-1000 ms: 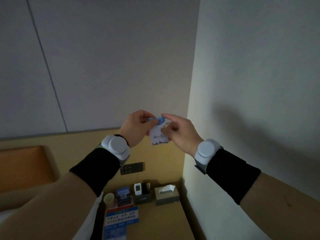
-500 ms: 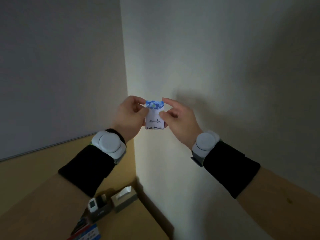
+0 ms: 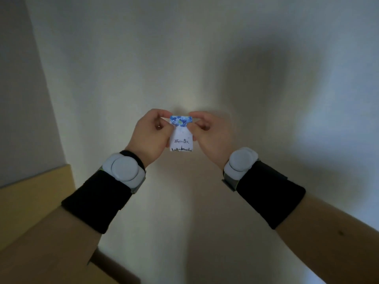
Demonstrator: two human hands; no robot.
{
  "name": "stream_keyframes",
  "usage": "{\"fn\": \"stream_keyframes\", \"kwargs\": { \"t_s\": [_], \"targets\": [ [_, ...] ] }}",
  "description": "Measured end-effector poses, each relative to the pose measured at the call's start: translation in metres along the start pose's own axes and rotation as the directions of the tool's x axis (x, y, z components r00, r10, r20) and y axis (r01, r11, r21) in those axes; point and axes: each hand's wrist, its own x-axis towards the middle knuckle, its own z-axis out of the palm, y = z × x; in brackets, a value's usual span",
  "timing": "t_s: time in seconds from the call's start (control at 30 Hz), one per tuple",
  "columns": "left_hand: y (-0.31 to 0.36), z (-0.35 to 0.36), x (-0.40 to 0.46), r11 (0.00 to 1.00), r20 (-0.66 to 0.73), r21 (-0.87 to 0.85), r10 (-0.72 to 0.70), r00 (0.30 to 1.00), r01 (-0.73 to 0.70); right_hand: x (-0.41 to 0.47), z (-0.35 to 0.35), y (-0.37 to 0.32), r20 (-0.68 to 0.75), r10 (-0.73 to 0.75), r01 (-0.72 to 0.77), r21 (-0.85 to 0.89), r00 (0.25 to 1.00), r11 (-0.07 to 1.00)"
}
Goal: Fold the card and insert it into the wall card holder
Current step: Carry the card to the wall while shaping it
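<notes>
Card (image 3: 181, 138) pinched at its top corners by left hand (image 3: 151, 134) and right hand (image 3: 211, 134), fingers curled closed.

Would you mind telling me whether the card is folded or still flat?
Folded: the card has its blue patterned top bent over, pinched by the left hand and right hand.

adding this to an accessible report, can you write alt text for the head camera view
Two hands, the left hand and right hand, hold a small white card with a blue patterned top edge upright between them, pinched at its top corners, in front of a plain pale wall. Both wrists wear a round white device above black cuffs.
</notes>
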Motion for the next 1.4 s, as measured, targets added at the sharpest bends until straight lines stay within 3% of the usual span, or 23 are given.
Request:
{"fn": "stream_keyframes", "kwargs": {
  "t_s": [0.17,0.37,0.83,1.13,1.4],
  "targets": [
    [0.054,0.088,-0.023,0.996,0.06,-0.085,0.018,0.998,-0.013,-0.021,-0.107,-0.008,-0.07,0.01,-0.009,0.005,0.998,1.0],
    [0.109,0.153,-0.047,0.985,0.096,-0.165,0.064,0.993,-0.048,-0.045,-0.197,-0.033,-0.143,-0.047,0.032,-0.107,0.989,0.994],
    [0.186,0.216,-0.083,0.944,0.3,-0.319,0.18,0.937,-0.079,-0.117,-0.287,-0.089,-0.348,-0.15,0.026,-0.338,0.925,0.941],
    [0.236,0.265,-0.117,0.923,0.345,-0.373,0.23,0.91,-0.092,-0.153,-0.351,-0.109,-0.435,-0.117,-0.019,-0.296,0.893,0.955],
    [0.3,0.342,-0.166,0.918,0.353,-0.375,0.269,0.896,-0.128,-0.193,-0.453,-0.119,-0.426,-0.136,-0.007,-0.316,0.895,0.949]
  ]
}}
